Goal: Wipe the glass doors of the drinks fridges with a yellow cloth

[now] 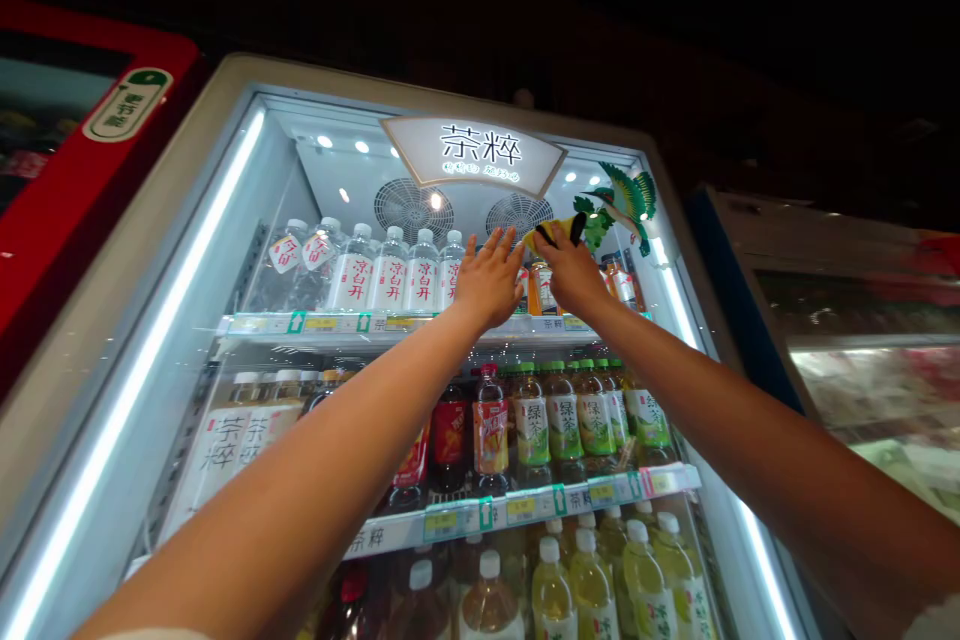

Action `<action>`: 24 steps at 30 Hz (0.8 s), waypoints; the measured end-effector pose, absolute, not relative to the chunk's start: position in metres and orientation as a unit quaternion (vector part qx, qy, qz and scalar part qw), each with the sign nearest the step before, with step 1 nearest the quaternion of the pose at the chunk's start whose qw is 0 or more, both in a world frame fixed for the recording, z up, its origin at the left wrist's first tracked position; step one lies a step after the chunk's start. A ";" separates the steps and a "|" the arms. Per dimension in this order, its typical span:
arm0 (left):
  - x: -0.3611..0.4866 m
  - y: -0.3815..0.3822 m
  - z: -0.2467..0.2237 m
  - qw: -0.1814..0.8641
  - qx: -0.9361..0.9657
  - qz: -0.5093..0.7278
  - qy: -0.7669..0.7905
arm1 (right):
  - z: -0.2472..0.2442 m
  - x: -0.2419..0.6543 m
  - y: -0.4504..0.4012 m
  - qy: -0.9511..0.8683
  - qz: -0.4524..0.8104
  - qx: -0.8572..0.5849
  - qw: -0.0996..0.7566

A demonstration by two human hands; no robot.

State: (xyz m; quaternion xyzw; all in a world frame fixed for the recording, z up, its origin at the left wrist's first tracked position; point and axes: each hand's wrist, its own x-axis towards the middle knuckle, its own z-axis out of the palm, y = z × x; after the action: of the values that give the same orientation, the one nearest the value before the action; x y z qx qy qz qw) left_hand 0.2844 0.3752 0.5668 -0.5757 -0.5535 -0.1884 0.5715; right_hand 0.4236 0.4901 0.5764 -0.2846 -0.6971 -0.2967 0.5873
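Observation:
Both arms reach up to the front of a lit drinks cooler [232, 85]. My left hand [489, 282] is flat with its fingers spread against the glass, in front of the top shelf, and holds nothing. Just right of it, my right hand [571, 270] has its fingers on a yellow and black cloth [553, 232], pressed near the glass below the fan-shaped sign [476, 156]. Behind the glass, white-labelled water bottles [390, 272] stand on the top shelf to the left of my hands. Part of the cloth is hidden by my right fingers.
Green tea bottles [564, 412] and red-labelled bottles [491, 425] fill the middle shelf, with pale yellow drinks [551, 585] below. A bird decoration [626, 200] is at the cooler's upper right. A red cooler [161, 55] stands left; another refrigerated case [862, 330] stands right.

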 end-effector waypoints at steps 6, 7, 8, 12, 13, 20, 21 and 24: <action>0.298 0.381 0.557 0.550 -0.582 -0.199 -0.565 | 0.584 0.453 0.494 -0.688 -0.285 -0.332 0.579; 0.298 0.382 0.554 0.549 -0.583 -0.203 -0.564 | 0.580 0.456 0.494 -0.673 -0.273 -0.365 0.583; 0.298 0.382 0.552 0.550 -0.581 -0.209 -0.562 | 0.575 0.458 0.493 -0.660 -0.264 -0.391 0.585; 0.303 0.389 0.552 0.557 -0.573 -0.229 -0.556 | 0.563 0.451 0.489 -0.664 -0.298 -0.379 0.571; 0.306 0.392 0.553 0.558 -0.573 -0.229 -0.555 | 0.565 0.451 0.490 -0.673 -0.314 -0.358 0.566; 0.332 0.416 0.547 0.555 -0.580 -0.230 -0.550 | 0.576 0.494 0.521 -0.652 -0.307 -0.394 0.571; 0.334 0.418 0.545 0.555 -0.579 -0.234 -0.549 | 0.570 0.499 0.525 -0.637 -0.290 -0.413 0.583; 0.338 0.425 0.540 0.563 -0.578 -0.241 -0.539 | 0.553 0.502 0.532 -0.639 -0.282 -0.390 0.600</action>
State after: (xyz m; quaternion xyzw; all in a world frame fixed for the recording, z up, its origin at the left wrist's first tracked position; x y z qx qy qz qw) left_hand 0.3385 0.4250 0.5402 -0.5781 -0.5390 -0.2412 0.5631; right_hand 0.5023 0.5321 0.5527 -0.3898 -0.6392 -0.2820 0.6000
